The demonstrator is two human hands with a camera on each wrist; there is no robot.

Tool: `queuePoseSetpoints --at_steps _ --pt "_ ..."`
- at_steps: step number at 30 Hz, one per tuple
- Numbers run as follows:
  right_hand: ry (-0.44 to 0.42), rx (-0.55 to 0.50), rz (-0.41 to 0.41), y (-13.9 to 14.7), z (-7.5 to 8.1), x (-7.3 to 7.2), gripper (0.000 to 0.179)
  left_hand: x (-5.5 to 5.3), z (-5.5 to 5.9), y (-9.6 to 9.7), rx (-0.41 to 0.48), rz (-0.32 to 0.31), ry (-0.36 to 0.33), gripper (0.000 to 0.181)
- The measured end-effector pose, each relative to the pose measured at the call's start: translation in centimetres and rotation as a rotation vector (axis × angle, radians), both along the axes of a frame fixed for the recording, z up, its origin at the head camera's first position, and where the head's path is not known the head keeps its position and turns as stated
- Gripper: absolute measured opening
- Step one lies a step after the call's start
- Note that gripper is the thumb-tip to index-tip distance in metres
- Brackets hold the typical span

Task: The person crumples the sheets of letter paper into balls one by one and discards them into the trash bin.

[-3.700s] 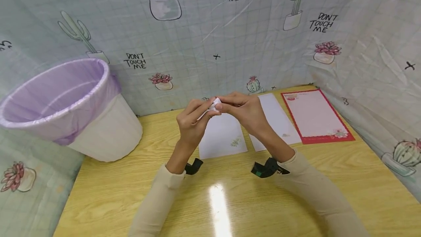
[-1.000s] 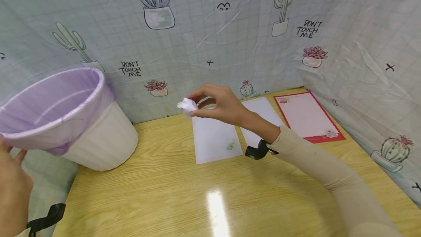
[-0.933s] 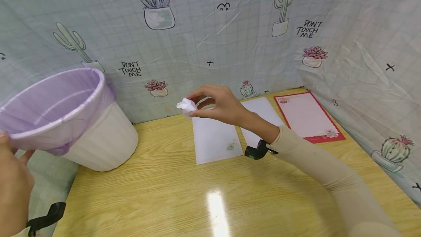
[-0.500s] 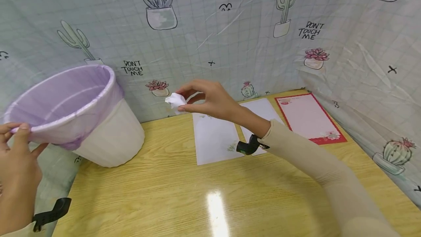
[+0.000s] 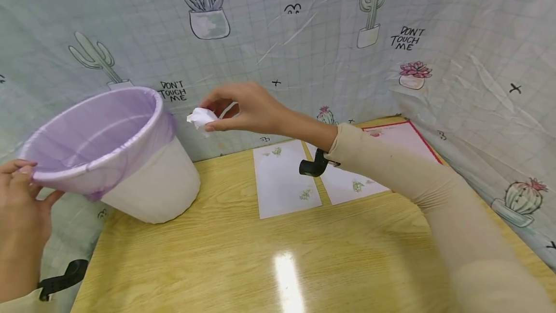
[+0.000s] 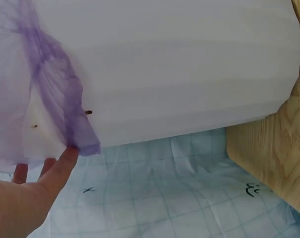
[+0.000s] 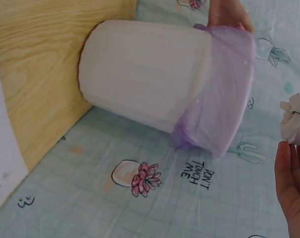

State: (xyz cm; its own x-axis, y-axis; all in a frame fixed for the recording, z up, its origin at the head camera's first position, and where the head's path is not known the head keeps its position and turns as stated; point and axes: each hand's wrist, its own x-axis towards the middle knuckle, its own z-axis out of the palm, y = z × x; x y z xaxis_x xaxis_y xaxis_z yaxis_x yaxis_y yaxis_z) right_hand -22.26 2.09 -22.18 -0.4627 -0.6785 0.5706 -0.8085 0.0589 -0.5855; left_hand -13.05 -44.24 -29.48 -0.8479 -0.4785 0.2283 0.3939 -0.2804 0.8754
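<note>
A white trash bin (image 5: 156, 185) with a purple bag lining it (image 5: 123, 158) stands tilted at the table's left. My left hand (image 5: 19, 211) grips the near left part of its rim, thumb and fingers on either side. Seen in the left wrist view, fingers of that hand (image 6: 38, 198) touch the folded-over bag (image 6: 65, 94) from outside. A crumpled white paper ball (image 5: 201, 117) is pinched between the thumb and fingers of my right hand (image 5: 256, 110). It hangs in the air just right of the bin's rim, and the right wrist view shows the paper ball (image 7: 294, 124) partly cut off.
Two white sheets with small plant prints, one the left sheet (image 5: 284, 177), lie flat on the wooden table (image 5: 208, 260). Farther right is a red-bordered sheet (image 5: 404, 139), partly hidden by my right sleeve. A printed cloth (image 5: 260, 28) hangs behind the table.
Both hands were together on the paper at first; then my left hand went to the bin's rim. My right hand has carried the paper ball left and up towards the bin, which has shifted slightly right.
</note>
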Motion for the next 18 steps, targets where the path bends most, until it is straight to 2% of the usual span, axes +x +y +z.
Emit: queuePoseSetpoints --at_steps 4,8,14,18 --pt "0.002 0.091 0.023 -0.7 1.6 -0.5 0.032 0.2 0.1 0.5 0.03 0.031 -0.015 0.012" --pt "0.006 0.179 0.028 -1.3 3.3 -0.9 0.032 0.4 -0.1 1.0 -0.019 0.094 -0.032 0.013" --pt "0.015 0.26 -0.002 -2.5 6.4 -1.4 0.035 0.5 0.0 1.4 -0.052 0.127 -0.06 0.013" --pt "0.016 0.306 -0.02 -3.7 8.9 -2.0 0.034 0.0 0.3 1.9 -0.074 0.131 -0.073 0.014"
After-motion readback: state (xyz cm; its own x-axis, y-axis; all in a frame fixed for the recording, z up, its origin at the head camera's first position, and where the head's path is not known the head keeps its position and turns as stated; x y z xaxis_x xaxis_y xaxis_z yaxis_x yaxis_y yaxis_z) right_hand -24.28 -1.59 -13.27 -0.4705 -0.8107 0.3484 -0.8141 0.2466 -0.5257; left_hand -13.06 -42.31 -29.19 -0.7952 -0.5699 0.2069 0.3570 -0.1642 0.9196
